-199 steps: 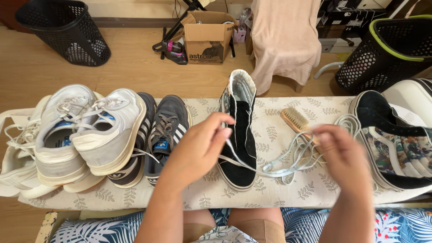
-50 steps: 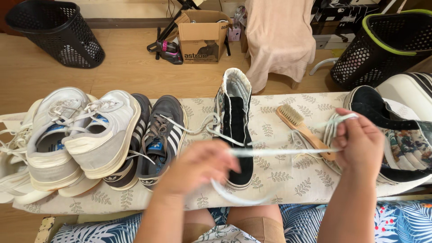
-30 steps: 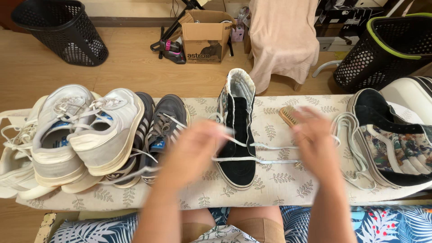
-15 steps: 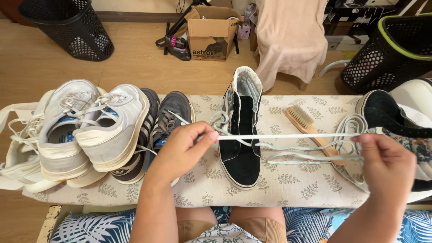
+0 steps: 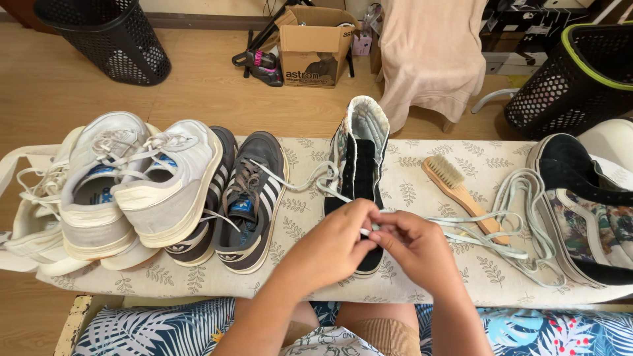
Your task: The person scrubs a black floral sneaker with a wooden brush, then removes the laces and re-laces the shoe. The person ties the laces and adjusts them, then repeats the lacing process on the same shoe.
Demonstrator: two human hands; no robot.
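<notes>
Sneakers first, well off to the left of the hands: a pile of white sneakers (image 5: pixel 112 184) on the leaf-print desk (image 5: pixel 409 191), and closer in a pair of grey striped sneakers (image 5: pixel 247 194), both laced. Now to the middle, where the action is. The left hand (image 5: pixel 330 247) and the right hand (image 5: pixel 415 247) meet, fingertips touching, right over the toe of the black high-top shoe (image 5: pixel 359 178). Both are closed in a pinch on the white shoelace (image 5: pixel 455 227), the left hand's thumb and forefinger clamped on it, the right hand's fingers curled round the same stretch.

How far along? Judging by the high-top, hardly begun: its tongue stands bare, the eyelets look unthreaded, and only a loose length of lace trails across its collar just beyond the hands. Most of the lace lies slack to the right of the right hand, running in loops across the desk. Threading it through that shoe looks to be nearly all ahead.

Further right, beyond the right hand, a wooden brush (image 5: pixel 458 191) lies bristles-up among the loops, untouched. At the far right sits the floral-panel shoe (image 5: pixel 587 224), on its side, its eyelets also appearing empty.
</notes>
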